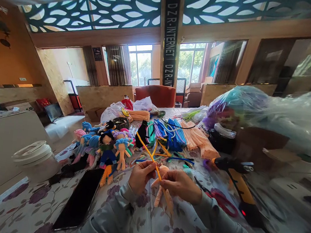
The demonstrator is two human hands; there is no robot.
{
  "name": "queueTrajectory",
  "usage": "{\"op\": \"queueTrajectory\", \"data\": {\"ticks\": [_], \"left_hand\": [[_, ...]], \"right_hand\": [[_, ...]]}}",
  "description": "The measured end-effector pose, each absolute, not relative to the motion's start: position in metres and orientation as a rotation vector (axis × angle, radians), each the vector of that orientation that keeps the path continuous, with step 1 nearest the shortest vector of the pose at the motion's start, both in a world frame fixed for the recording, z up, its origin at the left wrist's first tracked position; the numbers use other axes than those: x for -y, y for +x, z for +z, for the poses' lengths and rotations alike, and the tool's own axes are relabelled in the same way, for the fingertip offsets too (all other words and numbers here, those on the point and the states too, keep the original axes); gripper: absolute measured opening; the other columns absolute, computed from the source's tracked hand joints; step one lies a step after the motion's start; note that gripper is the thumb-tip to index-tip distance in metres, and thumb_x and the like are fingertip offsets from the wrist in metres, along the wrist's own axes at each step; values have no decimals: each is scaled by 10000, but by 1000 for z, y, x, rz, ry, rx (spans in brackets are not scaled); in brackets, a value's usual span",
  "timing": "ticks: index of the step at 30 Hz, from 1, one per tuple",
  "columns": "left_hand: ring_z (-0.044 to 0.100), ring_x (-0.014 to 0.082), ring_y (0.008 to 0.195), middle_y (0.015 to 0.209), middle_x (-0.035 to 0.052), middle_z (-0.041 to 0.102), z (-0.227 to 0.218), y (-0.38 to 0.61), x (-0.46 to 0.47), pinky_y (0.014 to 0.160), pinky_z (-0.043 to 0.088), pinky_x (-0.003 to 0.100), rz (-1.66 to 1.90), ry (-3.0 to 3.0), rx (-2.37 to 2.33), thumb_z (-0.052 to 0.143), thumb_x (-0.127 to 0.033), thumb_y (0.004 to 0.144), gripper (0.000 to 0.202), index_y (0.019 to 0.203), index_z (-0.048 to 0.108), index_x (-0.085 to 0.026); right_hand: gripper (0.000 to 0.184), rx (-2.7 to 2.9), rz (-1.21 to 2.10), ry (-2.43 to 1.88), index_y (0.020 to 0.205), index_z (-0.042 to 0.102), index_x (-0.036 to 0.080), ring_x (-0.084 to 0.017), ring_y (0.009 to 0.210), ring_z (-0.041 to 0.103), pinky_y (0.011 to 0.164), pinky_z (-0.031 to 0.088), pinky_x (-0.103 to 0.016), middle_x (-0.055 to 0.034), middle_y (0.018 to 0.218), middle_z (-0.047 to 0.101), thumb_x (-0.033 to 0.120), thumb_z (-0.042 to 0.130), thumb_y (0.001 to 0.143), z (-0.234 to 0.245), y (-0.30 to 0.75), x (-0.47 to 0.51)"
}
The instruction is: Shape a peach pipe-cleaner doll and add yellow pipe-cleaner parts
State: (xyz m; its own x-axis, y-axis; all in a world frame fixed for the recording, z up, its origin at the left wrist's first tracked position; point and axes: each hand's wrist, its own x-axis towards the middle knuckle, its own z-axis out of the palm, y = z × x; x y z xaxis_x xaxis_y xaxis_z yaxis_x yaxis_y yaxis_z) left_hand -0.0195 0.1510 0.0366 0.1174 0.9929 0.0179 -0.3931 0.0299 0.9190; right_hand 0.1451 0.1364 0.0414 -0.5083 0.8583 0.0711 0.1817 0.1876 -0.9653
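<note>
Shows at nine o'clock (counting straight ahead as twelve) a white lidded tub (34,158) near the edge of the flowered tablecloth (44,208). Has a black phone (80,199) lying flat between eight and nine, with dark screen upward. Crowds a heap of fuzzy dolls (107,148) together toward ten, with blue, pink and black hair among them. Pinches a yellow-orange fuzzy stem (143,143) near its middle in the left hand (140,177), with thumb and forefinger closed on it and far end slanting toward eleven. Shows a small peach doll body (158,197) just below the fingertips, with legs toward six; cannot tell whether held or lying on the cloth. Piles blue and purple stem bundles (174,134) at twelve. Grips the same stem lower down in the right hand (181,185), between closed thumb and forefinger. Spreads peach bundles (203,145) at one. Has red-handled scissors (225,204) just past three, beside a yellow-and-black glue gun (240,187) with a lit red light. Heaps clear plastic bags (285,110) at two, farther off.
</note>
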Motion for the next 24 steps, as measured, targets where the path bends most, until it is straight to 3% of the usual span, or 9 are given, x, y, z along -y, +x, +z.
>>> {"op": "queueTrajectory", "data": {"ticks": [13,19,24], "left_hand": [[503,63,456,572,26,656,38,-20,-149,477,409,190,1256,965,-834,805,-302,572,219,608,699,-114],[494,58,455,592,19,667,39,-25,-153,481,415,190,1335,909,-843,818,-304,536,231,611,688,-129],[500,64,467,589,22,665,38,-25,-155,483,418,193,1352,901,-843,824,-306,525,243,614,682,-130]], "right_hand": [[260,1761,1464,-1072,645,647,134,-61,414,390,382,258,-185,40,476,487,381,647,728,47,149,-135],[319,1912,1532,-1105,593,673,127,-51,432,378,394,247,-186,7,533,570,422,661,714,48,153,-136],[301,1892,1608,-1028,561,648,139,-70,466,452,426,306,-190,-1,568,608,407,667,698,48,150,-136]]}}
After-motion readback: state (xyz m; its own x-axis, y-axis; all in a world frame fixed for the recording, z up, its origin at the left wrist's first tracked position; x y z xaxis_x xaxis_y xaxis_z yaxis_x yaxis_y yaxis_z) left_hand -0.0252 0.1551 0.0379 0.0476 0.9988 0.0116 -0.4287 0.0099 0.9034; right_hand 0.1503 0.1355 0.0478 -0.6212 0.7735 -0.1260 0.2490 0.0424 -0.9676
